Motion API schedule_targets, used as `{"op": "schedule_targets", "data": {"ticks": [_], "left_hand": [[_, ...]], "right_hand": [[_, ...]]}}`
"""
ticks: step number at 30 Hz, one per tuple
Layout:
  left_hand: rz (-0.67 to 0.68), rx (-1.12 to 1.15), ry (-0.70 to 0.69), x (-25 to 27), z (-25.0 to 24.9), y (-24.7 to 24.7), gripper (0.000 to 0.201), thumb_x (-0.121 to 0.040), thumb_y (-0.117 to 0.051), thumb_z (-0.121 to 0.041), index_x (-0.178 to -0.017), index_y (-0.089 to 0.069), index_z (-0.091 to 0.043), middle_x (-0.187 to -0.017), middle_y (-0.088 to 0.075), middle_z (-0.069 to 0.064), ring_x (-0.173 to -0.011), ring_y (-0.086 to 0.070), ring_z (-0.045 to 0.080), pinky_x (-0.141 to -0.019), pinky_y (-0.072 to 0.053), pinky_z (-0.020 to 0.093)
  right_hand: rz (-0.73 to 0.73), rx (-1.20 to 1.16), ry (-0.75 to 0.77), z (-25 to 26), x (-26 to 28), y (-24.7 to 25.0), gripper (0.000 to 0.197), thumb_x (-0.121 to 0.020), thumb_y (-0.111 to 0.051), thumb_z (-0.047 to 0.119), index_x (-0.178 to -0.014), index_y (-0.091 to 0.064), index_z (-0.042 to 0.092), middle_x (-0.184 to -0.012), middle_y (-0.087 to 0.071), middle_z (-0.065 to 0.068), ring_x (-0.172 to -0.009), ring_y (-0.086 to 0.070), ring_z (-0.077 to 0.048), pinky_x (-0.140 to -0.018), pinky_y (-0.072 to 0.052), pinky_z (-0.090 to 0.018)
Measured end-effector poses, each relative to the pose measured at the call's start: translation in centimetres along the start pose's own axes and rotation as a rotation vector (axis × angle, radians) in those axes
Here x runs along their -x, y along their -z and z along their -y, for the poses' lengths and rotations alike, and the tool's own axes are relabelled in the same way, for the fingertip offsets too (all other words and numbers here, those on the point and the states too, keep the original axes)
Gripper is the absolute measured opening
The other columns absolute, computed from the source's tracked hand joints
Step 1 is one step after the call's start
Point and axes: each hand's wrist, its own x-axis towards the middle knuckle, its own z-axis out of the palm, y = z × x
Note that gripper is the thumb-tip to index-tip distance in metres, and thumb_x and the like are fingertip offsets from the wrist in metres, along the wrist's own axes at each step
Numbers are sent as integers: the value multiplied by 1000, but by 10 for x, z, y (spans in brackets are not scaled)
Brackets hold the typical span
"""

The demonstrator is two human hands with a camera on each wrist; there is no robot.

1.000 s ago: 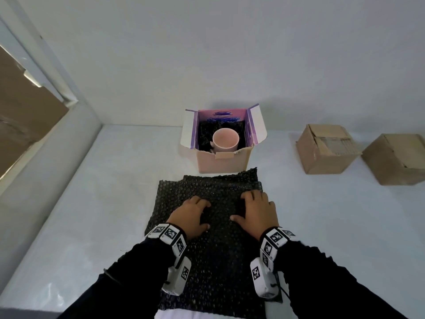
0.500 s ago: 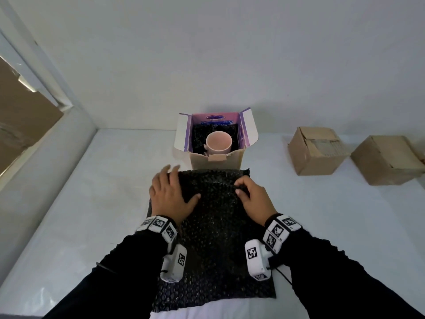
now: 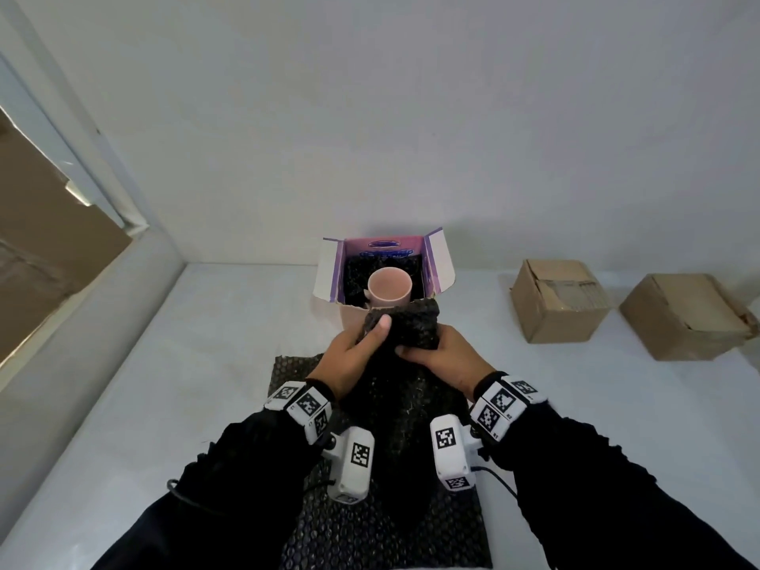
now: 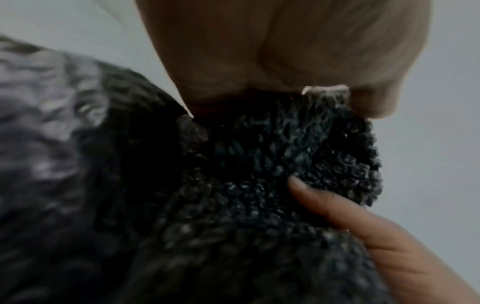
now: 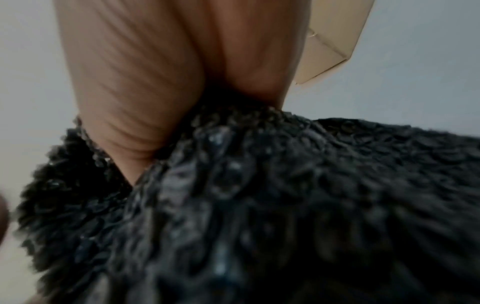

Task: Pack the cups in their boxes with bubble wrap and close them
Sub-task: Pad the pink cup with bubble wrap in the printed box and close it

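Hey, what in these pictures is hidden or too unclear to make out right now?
- Left hand and right hand: the head view shows only thumbs; the black bubble wrap hides the fingers.
- Pink cup in the open box: its lower body is behind the wrap and the box wall.
- Two brown boxes: shut flaps hide any contents.
- Both wrist views: motion blur, wrap and palm fill the frame.

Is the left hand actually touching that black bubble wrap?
Touching. In the head view the left hand grips the lifted end of the bubble wrap, its thumb pressed on top; the right hand holds the other side.
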Motion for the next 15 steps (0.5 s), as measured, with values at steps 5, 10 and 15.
{"op": "schedule_targets", "data": {"ticks": [5, 10, 15], "left_hand": [[77, -389, -110, -3, -15, 20, 76, -54, -84, -58, -117, -53, -30, -109, -66, -14, -100, -62, -1, -86, -48, 18], [101, -939, -180, -20, -20, 39, 63, -69, -73, -37, -129, -54, -32, -110, -65, -4, -99, -59, 16, -83, -44, 28], [99, -934, -238, -31, -13, 52, 48, -71, -47, -31, -113, -65, -16, -99, -60, 9, -94, -58, 29, -79, -45, 35]], "right_hand": [[37, 15, -66, 14, -2, 22, 22, -87, -70, 18, -109, -69, 17, -103, -74, -2, -98, -69, -19, -99, -48, -43], [36, 227, -66, 24, -7, 36, 15, -89, -64, 10, -102, -69, 16, -103, -72, -9, -97, -67, -24, -98, -48, -42], [45, 153, -106, 38, -6, 49, 43, -85, -45, -7, -115, -61, 19, -104, -70, -7, -98, -65, -24, -86, -51, -32]]}}
